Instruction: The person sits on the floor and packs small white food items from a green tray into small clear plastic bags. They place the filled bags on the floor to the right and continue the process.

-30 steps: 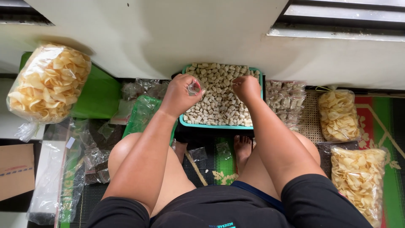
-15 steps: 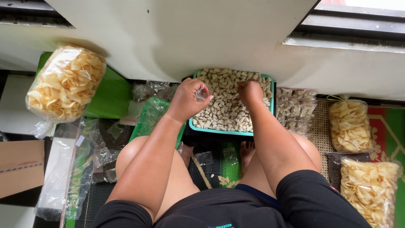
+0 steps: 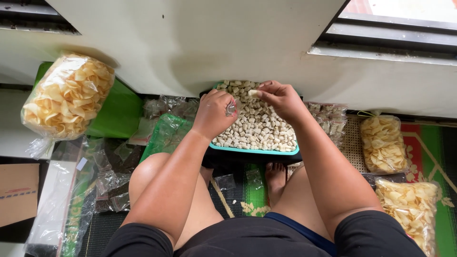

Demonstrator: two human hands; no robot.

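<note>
A teal tray (image 3: 257, 150) heaped with small pale snack pieces (image 3: 254, 128) sits on the floor just in front of the seated person's knees, close under a white wall. Over it, the right hand (image 3: 281, 99) pinches one pale piece (image 3: 253, 93) between thumb and fingertips — the rest of the fingers curled loosely. The left hand (image 3: 215, 114) is closed around a small clear plastic bag (image 3: 231, 107), whose crinkled edge shows at the thumb; whether anything is inside it cannot be told. The two hands are near each other above the tray's far half.

Left of the tray lies a green basket (image 3: 164, 135) among loose clear bags (image 3: 112, 183), and beyond it a big bag of yellow crackers (image 3: 66, 97) rests on a green surface (image 3: 121, 112). To the right stand small filled packets (image 3: 328, 119) and two more cracker bags (image 3: 383, 143) on a woven mat.
</note>
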